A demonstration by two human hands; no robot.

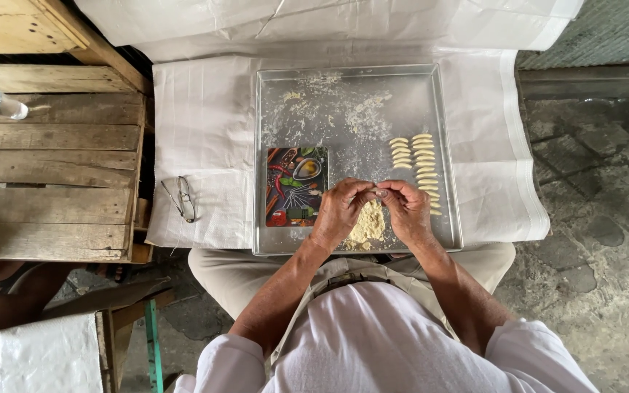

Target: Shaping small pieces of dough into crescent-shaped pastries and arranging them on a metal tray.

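1. Sitting at the near edge of the metal tray (274,84), a mound of pale crumbly dough (368,224) lies directly under both hands, between the wrists.
2. The left hand (340,209) hovers just over the mound's left side, fingers curled inward and tips drawn together.
3. The right hand (408,209) mirrors it on the right, fingers bent, its fingertips meeting the left hand's.
4. Between the meeting fingertips a small piece of dough (377,193) is pinched; its shape is too small to tell.
5. Two columns of shaped dough pieces (418,161) lie on the tray just beyond the right hand.
6. A small patterned board (296,186) lies in the tray, just left of the left hand.
7. Folded eyeglasses (181,198) rest on the white sheet (205,124), well apart from the hands.
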